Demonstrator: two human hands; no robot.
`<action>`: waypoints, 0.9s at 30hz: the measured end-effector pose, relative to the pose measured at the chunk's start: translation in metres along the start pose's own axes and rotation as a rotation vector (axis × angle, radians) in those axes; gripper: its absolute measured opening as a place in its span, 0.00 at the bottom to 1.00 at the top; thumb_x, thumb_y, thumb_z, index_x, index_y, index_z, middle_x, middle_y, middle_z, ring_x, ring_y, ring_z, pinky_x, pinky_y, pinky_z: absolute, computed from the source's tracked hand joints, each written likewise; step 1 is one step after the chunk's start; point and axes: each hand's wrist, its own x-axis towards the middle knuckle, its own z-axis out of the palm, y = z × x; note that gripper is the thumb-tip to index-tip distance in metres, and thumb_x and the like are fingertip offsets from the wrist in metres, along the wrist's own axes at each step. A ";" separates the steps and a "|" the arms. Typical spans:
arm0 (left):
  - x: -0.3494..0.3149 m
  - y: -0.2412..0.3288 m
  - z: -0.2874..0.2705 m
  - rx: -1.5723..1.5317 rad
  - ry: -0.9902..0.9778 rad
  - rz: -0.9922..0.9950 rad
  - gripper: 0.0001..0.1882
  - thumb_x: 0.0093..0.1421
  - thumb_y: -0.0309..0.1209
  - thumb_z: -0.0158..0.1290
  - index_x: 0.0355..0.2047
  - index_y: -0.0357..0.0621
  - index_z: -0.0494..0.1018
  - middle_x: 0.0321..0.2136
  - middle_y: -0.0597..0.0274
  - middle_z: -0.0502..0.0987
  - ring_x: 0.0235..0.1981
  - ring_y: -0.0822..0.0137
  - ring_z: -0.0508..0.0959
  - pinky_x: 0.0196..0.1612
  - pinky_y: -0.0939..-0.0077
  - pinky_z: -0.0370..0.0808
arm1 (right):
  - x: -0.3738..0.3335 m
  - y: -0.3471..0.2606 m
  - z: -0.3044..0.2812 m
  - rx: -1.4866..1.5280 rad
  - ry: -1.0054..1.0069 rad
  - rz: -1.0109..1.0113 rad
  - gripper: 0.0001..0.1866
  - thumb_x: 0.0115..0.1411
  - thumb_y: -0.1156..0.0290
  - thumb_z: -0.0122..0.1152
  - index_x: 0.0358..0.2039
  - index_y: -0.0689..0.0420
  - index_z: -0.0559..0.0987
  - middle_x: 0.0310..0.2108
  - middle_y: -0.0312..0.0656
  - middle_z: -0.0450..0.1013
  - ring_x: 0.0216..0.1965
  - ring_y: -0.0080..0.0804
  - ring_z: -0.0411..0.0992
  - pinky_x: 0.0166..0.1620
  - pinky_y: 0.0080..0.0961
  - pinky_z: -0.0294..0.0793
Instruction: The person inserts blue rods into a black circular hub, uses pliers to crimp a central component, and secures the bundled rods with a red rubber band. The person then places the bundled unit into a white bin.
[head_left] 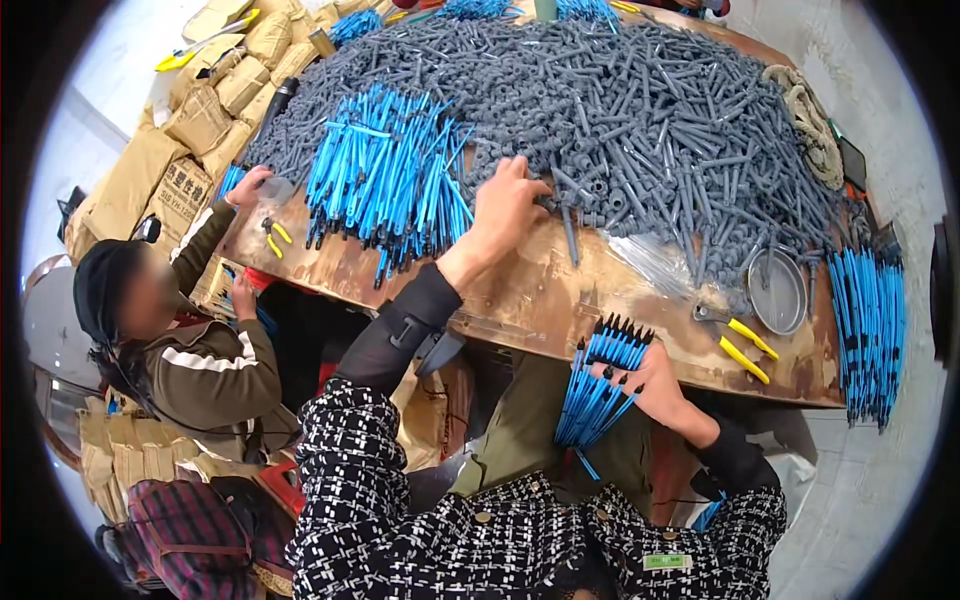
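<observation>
Far left: brown packages (205, 122) piled; seated co-worker (215, 375) below them, one arm stretched to the table edge. Small yellow-handled pliers (267, 226) near that person's hand

Next right: heap of blue rods (385, 170), dark-ended, on the wooden table (520, 305)

Left hand (508, 205): forearm angled up and to the right across the table edge, back of hand uppermost, fingers bent down at the near side of a broad mound of grey tubular pieces (640, 110), just right of the blue heap. Fingertips partly hidden; cannot tell whether they pinch a piece

Right hand (655, 385): forearm in from lower right, wrist over the lap, fingers wrapped round a bundle of blue rods (585, 400), grasped firmly just off the near table edge, black tips up and fanned

Right: clear plastic (650, 262), yellow-handled cutters (755, 340), round grey dish (780, 295); at far right, upright stack of blue rods (868, 335)
</observation>
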 end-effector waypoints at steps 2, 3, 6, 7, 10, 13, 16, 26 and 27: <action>0.000 0.012 -0.013 -0.062 0.090 0.009 0.16 0.44 0.29 0.68 0.36 0.49 0.83 0.34 0.59 0.73 0.40 0.58 0.73 0.41 0.67 0.73 | -0.001 -0.005 0.000 0.047 0.027 0.044 0.13 0.64 0.78 0.58 0.48 0.65 0.78 0.35 0.32 0.78 0.34 0.15 0.71 0.36 0.16 0.71; -0.008 0.018 -0.016 -0.129 0.152 0.003 0.15 0.45 0.29 0.68 0.36 0.48 0.83 0.36 0.59 0.74 0.38 0.59 0.74 0.41 0.70 0.74 | -0.001 -0.006 0.002 0.093 0.045 0.076 0.14 0.64 0.78 0.57 0.49 0.65 0.78 0.35 0.32 0.77 0.33 0.14 0.70 0.36 0.15 0.70; -0.057 0.051 -0.023 -0.887 -0.131 -0.361 0.12 0.56 0.29 0.63 0.41 0.42 0.81 0.39 0.62 0.79 0.33 0.69 0.79 0.39 0.77 0.75 | -0.002 -0.004 0.003 0.068 0.034 0.081 0.16 0.59 0.84 0.54 0.48 0.65 0.79 0.36 0.34 0.78 0.34 0.15 0.71 0.36 0.16 0.70; -0.075 0.063 -0.020 -1.395 -0.270 -0.596 0.12 0.60 0.29 0.61 0.44 0.41 0.79 0.38 0.62 0.80 0.31 0.71 0.79 0.39 0.78 0.76 | -0.002 0.001 0.004 0.106 0.031 0.073 0.18 0.56 0.87 0.52 0.47 0.65 0.79 0.36 0.35 0.78 0.34 0.16 0.72 0.37 0.17 0.71; -0.105 0.097 -0.027 -1.641 -0.214 -0.662 0.21 0.66 0.29 0.54 0.59 0.42 0.68 0.40 0.61 0.80 0.37 0.73 0.81 0.42 0.78 0.79 | -0.005 -0.006 0.010 0.097 0.012 0.047 0.22 0.54 0.90 0.49 0.50 0.69 0.76 0.44 0.40 0.77 0.44 0.26 0.76 0.50 0.26 0.77; -0.114 0.106 -0.026 -1.745 -0.194 -0.660 0.24 0.67 0.30 0.53 0.62 0.44 0.64 0.42 0.59 0.80 0.37 0.73 0.81 0.43 0.77 0.79 | -0.005 -0.005 0.011 0.095 -0.004 0.106 0.20 0.59 0.85 0.56 0.54 0.68 0.73 0.46 0.41 0.77 0.45 0.27 0.76 0.51 0.26 0.77; -0.115 0.106 -0.024 -1.854 -0.178 -0.625 0.25 0.68 0.30 0.52 0.63 0.45 0.62 0.44 0.58 0.80 0.37 0.73 0.81 0.43 0.76 0.79 | -0.006 -0.008 0.019 0.029 0.053 0.096 0.17 0.61 0.82 0.55 0.52 0.67 0.73 0.41 0.44 0.79 0.42 0.30 0.78 0.47 0.29 0.79; -0.108 0.103 -0.021 -1.953 -0.226 -0.706 0.19 0.66 0.27 0.54 0.57 0.43 0.68 0.43 0.59 0.80 0.38 0.76 0.81 0.39 0.81 0.80 | 0.001 -0.001 0.016 -0.056 0.007 0.128 0.25 0.62 0.77 0.61 0.59 0.64 0.68 0.42 0.45 0.78 0.43 0.33 0.78 0.47 0.31 0.80; -0.109 0.101 -0.019 -1.953 -0.226 -0.706 0.19 0.66 0.27 0.54 0.57 0.43 0.68 0.43 0.59 0.80 0.38 0.76 0.81 0.39 0.81 0.80 | 0.001 -0.002 0.017 -0.050 0.001 0.112 0.24 0.62 0.77 0.61 0.59 0.64 0.68 0.42 0.46 0.78 0.43 0.33 0.78 0.47 0.31 0.80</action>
